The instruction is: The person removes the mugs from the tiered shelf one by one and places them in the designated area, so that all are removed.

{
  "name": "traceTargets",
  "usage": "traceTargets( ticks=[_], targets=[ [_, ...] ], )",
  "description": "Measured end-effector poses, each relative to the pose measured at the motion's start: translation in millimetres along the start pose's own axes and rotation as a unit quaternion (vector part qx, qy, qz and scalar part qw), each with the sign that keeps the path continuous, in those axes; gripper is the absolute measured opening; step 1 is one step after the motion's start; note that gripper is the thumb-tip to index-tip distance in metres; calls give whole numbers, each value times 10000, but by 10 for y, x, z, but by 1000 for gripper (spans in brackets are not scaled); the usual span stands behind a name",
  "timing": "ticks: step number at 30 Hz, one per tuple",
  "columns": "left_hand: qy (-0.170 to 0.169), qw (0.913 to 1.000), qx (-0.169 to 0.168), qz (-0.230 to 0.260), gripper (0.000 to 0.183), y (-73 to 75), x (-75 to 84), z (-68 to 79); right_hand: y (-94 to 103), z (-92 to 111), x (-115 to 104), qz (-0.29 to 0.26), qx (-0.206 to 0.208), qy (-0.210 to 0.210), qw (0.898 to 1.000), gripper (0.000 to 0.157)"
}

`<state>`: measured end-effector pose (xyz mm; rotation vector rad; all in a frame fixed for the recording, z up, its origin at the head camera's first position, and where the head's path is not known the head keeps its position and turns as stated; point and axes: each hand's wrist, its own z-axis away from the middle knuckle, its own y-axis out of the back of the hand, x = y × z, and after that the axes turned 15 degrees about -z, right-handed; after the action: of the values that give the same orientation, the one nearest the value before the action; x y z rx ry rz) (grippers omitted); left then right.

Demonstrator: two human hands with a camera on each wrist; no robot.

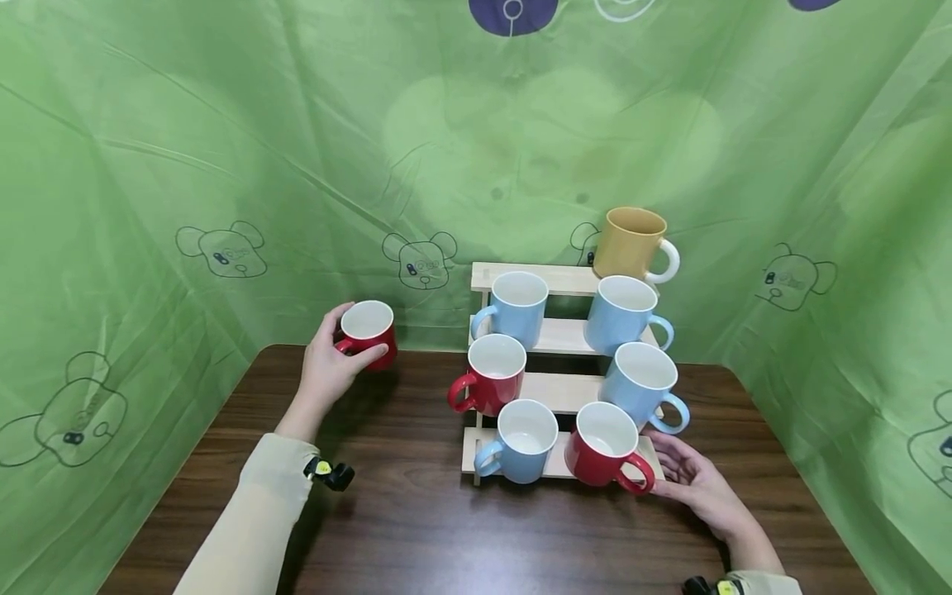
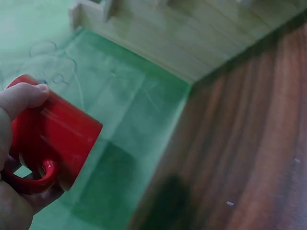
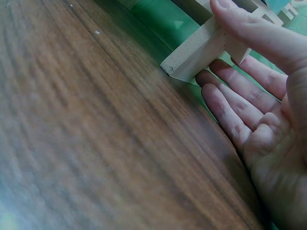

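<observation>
I see a thin, wrinkled green fabric curtain (image 1: pixel 297 165) hanging behind and on both sides, its creases running diagonally in places. Small bear heads in dark outline (image 1: pixel 232 252) are printed across it, with a solid purple rounded shape (image 1: pixel 513 16) at my upper edge and a large, paler, rounded patch (image 1: pixel 550 149) at the back. Below, I have a dark brown wood-grain table (image 1: pixel 416 512), its far edge just beside the cloth. Soft white glare (image 1: pixel 476 549) lies on its near part, and the right wrist view shows me a tiny pale fleck (image 3: pixel 97 32) on the grain.
</observation>
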<state>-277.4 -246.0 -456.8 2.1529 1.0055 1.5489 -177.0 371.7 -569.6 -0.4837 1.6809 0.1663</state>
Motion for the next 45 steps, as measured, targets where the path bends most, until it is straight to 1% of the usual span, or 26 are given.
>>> traceTargets(
  ticks=[3,7,14,21,25,29,33,36,39,45],
  targets=[
    [126,9999,-6,64,90,-64,-124,55,-3,-4,7,-28,-29,10,10000,67],
    [268,9996,-24,46,90,-129,-242,99,-5,-6,8,-2,-26,1,10000,67],
    [449,9988,-139,161,91,-215,-355,153,-2,2,5,37,-31,7,10000,68],
    [495,9985,-184,143,91,-310,-443,210,-10,0,4,68,38,-29,10000,68],
    [484,9983,-282,176,92,-369,-471,241,-17,2,-5,101,83,-48,9999,67],
    [507,9978,-406,109,92,-421,-491,275,-18,2,-7,162,152,-100,9997,68],
    [529,9975,-459,126,92,-458,-499,295,-26,5,-11,175,166,-96,9997,68],
    [505,9975,-455,195,92,-481,-497,298,-30,10,-20,205,135,-73,9997,69],
    [488,9975,-443,261,93,-505,-498,294,-31,12,-22,210,200,-92,9995,68],
    [516,9977,-369,226,93,-552,-521,304,-15,0,-3,230,180,-99,9995,69]
  ],
)
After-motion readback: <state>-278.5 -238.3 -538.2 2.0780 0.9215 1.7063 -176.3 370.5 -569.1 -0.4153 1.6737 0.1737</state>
